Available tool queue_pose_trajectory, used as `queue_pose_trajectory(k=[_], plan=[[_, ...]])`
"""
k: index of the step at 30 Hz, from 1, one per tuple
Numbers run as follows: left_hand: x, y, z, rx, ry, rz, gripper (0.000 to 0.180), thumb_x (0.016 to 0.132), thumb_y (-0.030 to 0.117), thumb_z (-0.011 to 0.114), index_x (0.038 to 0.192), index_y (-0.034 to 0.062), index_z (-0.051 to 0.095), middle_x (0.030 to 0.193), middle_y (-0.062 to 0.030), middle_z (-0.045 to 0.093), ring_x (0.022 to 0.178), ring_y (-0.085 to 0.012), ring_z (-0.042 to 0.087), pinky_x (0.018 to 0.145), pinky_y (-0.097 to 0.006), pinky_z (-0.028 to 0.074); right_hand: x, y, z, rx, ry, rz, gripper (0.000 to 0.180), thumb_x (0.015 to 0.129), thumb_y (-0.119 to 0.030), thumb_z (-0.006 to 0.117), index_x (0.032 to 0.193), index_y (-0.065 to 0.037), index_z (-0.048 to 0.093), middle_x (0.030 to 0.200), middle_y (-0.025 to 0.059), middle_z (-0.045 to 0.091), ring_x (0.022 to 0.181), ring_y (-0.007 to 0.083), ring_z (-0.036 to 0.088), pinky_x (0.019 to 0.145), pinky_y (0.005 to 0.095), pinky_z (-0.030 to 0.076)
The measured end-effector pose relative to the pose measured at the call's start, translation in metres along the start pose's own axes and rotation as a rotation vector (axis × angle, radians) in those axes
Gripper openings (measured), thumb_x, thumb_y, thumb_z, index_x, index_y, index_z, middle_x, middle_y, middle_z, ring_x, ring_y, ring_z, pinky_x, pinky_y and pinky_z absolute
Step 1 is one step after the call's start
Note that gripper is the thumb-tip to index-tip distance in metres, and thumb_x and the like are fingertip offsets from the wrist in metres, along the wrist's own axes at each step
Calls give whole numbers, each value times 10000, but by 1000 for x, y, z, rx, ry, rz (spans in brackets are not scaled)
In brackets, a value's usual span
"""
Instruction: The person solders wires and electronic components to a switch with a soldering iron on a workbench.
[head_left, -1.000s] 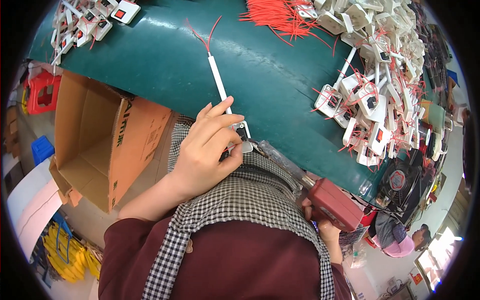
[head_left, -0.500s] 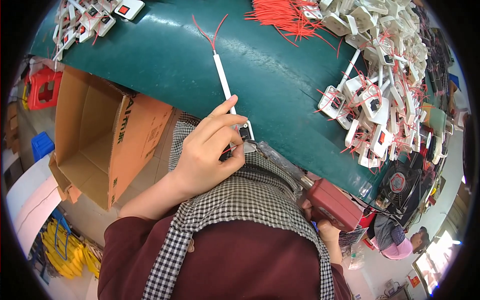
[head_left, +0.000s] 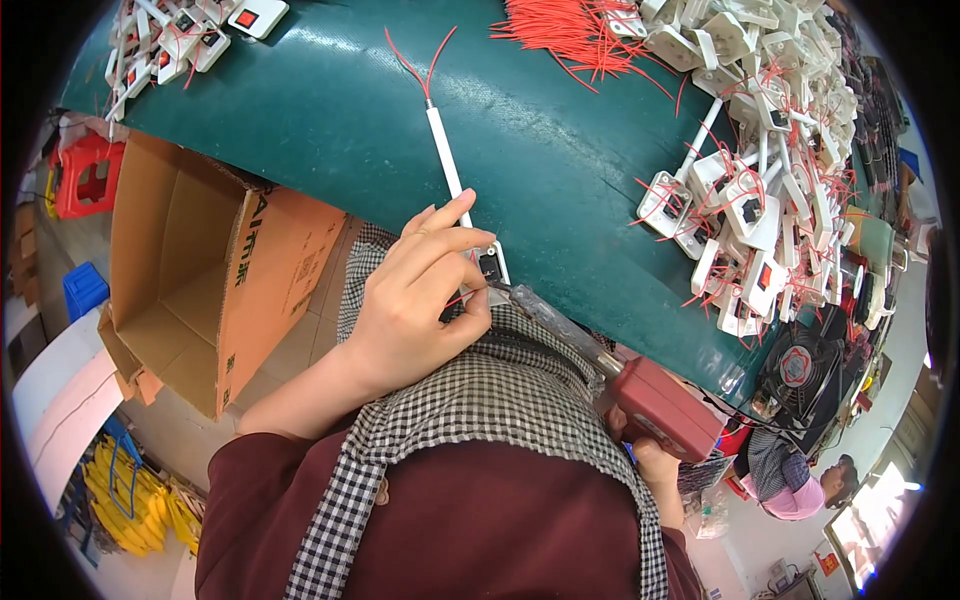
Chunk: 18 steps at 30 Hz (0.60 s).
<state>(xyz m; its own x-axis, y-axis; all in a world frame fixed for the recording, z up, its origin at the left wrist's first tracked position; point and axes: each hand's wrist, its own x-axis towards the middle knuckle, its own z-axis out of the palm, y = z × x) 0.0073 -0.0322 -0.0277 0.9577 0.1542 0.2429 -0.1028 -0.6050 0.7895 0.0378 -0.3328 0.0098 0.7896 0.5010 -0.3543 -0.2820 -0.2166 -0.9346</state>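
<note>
My left hand (head_left: 415, 285) is closed over the near end of a white stem (head_left: 443, 150), thumb and forefinger pinched on a thin red wire (head_left: 457, 299). At that end sits a small white housing with a black switch (head_left: 489, 263), partly covered by my fingers. Two red wire ends (head_left: 430, 78) fork from the stem's far tip. My right hand (head_left: 655, 462) is wrapped round a dark red soldering gun (head_left: 668, 408), its fingers partly hidden. The gun's tip reaches the housing beside my left fingertips; exact contact is too small to tell.
Piled on the green table (head_left: 560, 180) at right are white housings with red wires (head_left: 760, 215). A bundle of red wires (head_left: 565, 35) lies at the far side, more housings (head_left: 185, 40) far left. An open cardboard box (head_left: 275, 280) stands left; a fan (head_left: 797, 365) sits right.
The soldering gun has shifted very slightly, and the pale patch by its tip has shrunk. My left hand and the white stem hold still.
</note>
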Motion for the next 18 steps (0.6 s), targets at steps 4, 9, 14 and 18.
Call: queue_pose_trajectory(k=[4, 9, 14, 18], plan=[[0, 1, -1, 8, -7, -6, 185, 639, -95, 645, 686, 34, 522, 1014, -119, 632, 1194, -372, 511, 901, -439, 474, 0, -1, 1, 56, 8, 14, 802, 692, -459, 785, 1200, 94, 505, 757, 96, 662, 573, 122, 599, 519, 219, 467], [1, 1, -1, 4, -8, -5, 183, 638, -92, 645, 687, 35, 522, 1017, -119, 632, 1195, -369, 511, 914, -444, 466, -1, -5, 3, 79, 33, 38, 827, 678, -490, 784, 1200, 90, 507, 770, 99, 665, 571, 119, 594, 520, 225, 457], [0, 1, 0, 8, -4, -4, 181, 635, -91, 646, 687, 34, 525, 1017, -121, 632, 1193, -369, 513, 918, -446, 464, 5, -11, 7, 64, 21, 26, 802, 681, -458, 791, 1200, 85, 510, 778, 94, 668, 571, 116, 594, 522, 220, 467], [1, 1, -1, 3, -2, -3, 176, 633, -90, 646, 683, 32, 529, 1013, -123, 633, 1190, -370, 516, 912, -444, 467, 3, -8, 8, 55, 48, 25, 790, 688, -449, 789, 1200, 85, 510, 773, 91, 668, 569, 116, 596, 518, 216, 469]])
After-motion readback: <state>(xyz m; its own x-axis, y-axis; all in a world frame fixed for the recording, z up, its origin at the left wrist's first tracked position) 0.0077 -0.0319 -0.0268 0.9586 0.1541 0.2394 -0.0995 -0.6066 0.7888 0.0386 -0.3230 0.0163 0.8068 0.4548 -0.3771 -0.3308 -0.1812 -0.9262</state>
